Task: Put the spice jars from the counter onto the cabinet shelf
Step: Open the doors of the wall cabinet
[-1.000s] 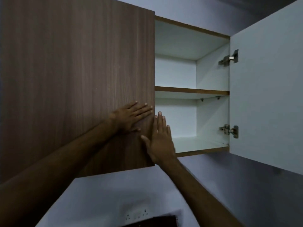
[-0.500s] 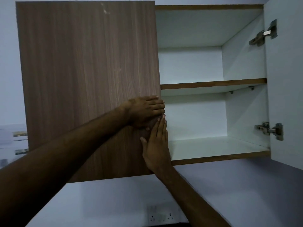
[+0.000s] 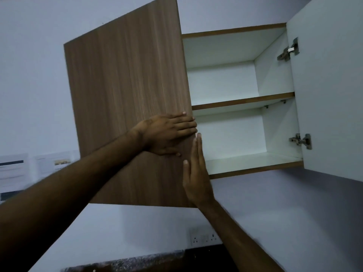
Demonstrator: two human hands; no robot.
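One wall cabinet (image 3: pixel 235 34) hangs on a pale wall, with two doors. The left door (image 3: pixel 125 95) is wood-grained and shows its outer face; the right door (image 3: pixel 330 95) is swung wide and shows its white inner face, which carries two metal hinges, an upper hinge (image 3: pixel 288 51) and a lower hinge (image 3: pixel 300 141).

Inside the open right half there are two white compartments, parted by one middle shelf (image 3: pixel 243 102) with a brown front edge; below it the bottom shelf (image 3: pixel 253 160) forms the cabinet floor. No spice jars can be seen in either compartment or anywhere else in the view, so their place cannot be told.

Two bare hands are up at the left door. The left hand (image 3: pixel 167 134) lies flat, palm against the door's face near its right edge, fingers straight and together, their tips reaching that edge. It grips nothing. The right hand (image 3: pixel 196 173) stands just below it at the same edge, fingers straight and pointing up, thumb apart; it too holds nothing, and whether its fingertips hook the door's edge cannot be told. The two hands are very close, nearly touching.

Low on the wall sits one white socket plate (image 3: pixel 205 237), and under it a dark speckled counter edge (image 3: pixel 127 262). At the left edge of the wall hang blurred printed sheets (image 3: pixel 13 171), too blurred to count.
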